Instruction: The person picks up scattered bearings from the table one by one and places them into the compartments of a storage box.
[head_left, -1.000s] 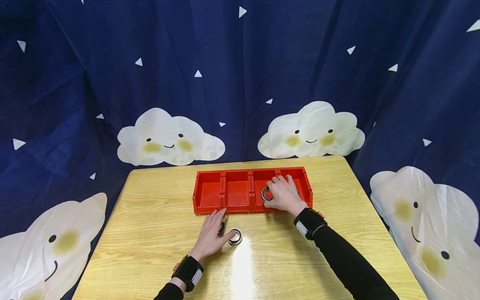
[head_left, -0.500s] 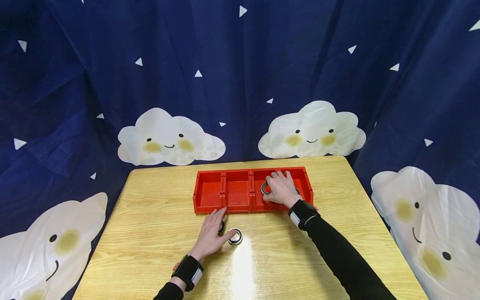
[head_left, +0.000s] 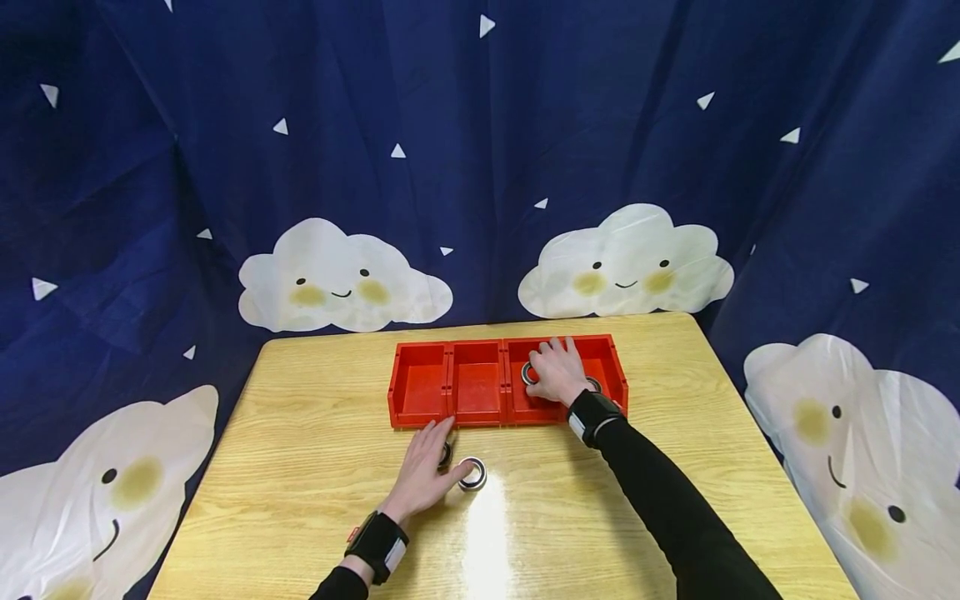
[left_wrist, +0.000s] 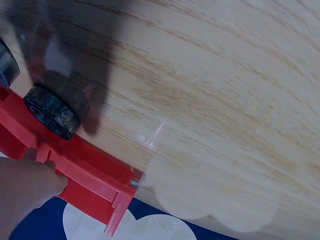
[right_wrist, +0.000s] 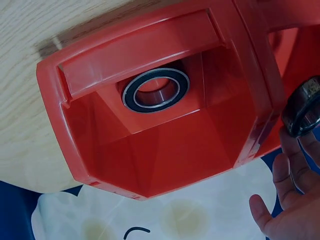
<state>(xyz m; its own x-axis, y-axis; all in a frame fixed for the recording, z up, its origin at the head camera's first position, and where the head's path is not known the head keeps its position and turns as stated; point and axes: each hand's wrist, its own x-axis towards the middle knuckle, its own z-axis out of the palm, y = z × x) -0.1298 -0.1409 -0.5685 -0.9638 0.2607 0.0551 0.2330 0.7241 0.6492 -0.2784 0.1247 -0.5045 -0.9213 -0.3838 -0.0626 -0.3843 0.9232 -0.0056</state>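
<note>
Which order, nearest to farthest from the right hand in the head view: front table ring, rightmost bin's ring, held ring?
From the right hand:
1. Held ring: touching, left side.
2. Rightmost bin's ring: just right.
3. Front table ring: lower left.

On the desk (head_left: 285, 475), before the curtain (head_left: 480, 125), stands a row of bins (head_left: 476, 387). Two rings (head_left: 482, 475) sit before it, a third ring (right_wrist: 157, 96) in the rightmost bin (right_wrist: 170, 150), a fourth ring (head_left: 526, 372) in the right hand (head_left: 558, 372).
</note>
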